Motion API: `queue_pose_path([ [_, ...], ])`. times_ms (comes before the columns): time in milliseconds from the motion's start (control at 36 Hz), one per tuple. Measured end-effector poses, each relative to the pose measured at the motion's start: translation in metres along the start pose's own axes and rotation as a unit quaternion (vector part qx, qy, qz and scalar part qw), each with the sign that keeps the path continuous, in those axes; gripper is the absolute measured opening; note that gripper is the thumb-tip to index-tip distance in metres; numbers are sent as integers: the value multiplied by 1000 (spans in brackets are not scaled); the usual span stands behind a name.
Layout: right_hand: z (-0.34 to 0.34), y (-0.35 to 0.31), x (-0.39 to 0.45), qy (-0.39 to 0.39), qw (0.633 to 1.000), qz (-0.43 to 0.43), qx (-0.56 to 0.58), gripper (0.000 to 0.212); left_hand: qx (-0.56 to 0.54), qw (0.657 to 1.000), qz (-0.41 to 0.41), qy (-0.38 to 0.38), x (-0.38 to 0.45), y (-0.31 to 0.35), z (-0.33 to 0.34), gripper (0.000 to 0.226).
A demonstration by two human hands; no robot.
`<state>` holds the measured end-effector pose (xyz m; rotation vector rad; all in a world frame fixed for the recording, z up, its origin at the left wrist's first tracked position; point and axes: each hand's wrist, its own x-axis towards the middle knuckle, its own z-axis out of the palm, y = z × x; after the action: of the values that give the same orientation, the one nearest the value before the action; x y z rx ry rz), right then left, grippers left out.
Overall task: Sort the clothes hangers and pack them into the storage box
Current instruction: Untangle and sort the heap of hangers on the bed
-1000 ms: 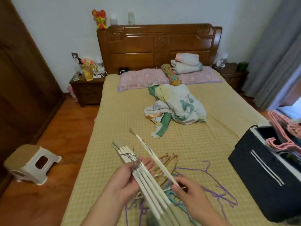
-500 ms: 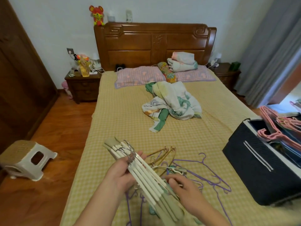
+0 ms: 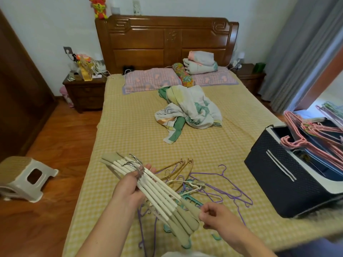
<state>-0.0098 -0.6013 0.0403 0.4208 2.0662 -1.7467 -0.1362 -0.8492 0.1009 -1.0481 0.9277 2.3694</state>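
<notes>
Camera: one, worn on my head.
Position: I stand at the bed's [image 3: 241,145] foot end.
Facing: forward and down, toward the headboard [image 3: 167,39].
Nearness: my hands close below; headboard far.
Shared views: none.

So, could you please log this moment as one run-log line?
left hand: grips white hangers | right hand: pinches their ends | storage box: pink hangers inside

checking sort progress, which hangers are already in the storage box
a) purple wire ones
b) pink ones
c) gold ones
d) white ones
b: pink hangers lie across the open top of the dark storage box, while the white hangers are in the left hand, and the purple and gold ones lie on the bed.
</notes>
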Motion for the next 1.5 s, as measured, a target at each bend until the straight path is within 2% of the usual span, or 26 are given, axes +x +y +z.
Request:
queue_pose_path([
  [83,1,5,1,34,995,-37,-85,13,-1,1000,1,6,-5,-3,1,25],
  [194,-3,8,2,16,991,-46,-123,13,14,1000,-5,14,-8,-7,-4,28],
  [278,-8,3,5,-29,978,-26,-206,19,45,999,-12,-10,-14,-10,-8,25],
  [389,-5,-5,12,-88,941,-19,-326,21,96,995,13,-32,-22,-15,-7,22],
  [556,-1,-26,16,-186,904,30,-383,9,175,980,49,-81,-27,-14,-12,26],
  [611,-5,-42,22,-166,906,9,-390,10,240,963,47,-110,-32,-11,-17,26],
  [694,-6,-80,35,-59,950,-56,-302,8,372,913,53,-161,-36,-9,-29,39],
  [778,-6,-119,51,25,991,-73,-109,16,471,859,44,-196,-41,-14,-41,42],
  [833,-8,-136,62,54,997,-52,-7,20,511,832,45,-213,-42,-19,-50,33],
  [944,-9,-136,77,43,998,26,46,34,543,804,19,-241,-48,-25,-61,22],
  [1000,-6,-129,80,25,997,49,53,29,549,798,9,-247,-51,-27,-64,21],
  [1111,-2,-117,83,38,995,76,58,13,560,792,-7,-243,-51,-29,-74,33],
  [1250,-4,-112,81,17,985,98,139,20,549,793,-20,-265,-50,-30,-82,34],
  [1361,-6,-105,82,5,975,110,191,25,498,815,-39,-294,-49,-30,-85,46],
  [1500,-9,-91,88,24,974,123,187,25,499,811,-41,-303,-40,-34,-88,37],
])
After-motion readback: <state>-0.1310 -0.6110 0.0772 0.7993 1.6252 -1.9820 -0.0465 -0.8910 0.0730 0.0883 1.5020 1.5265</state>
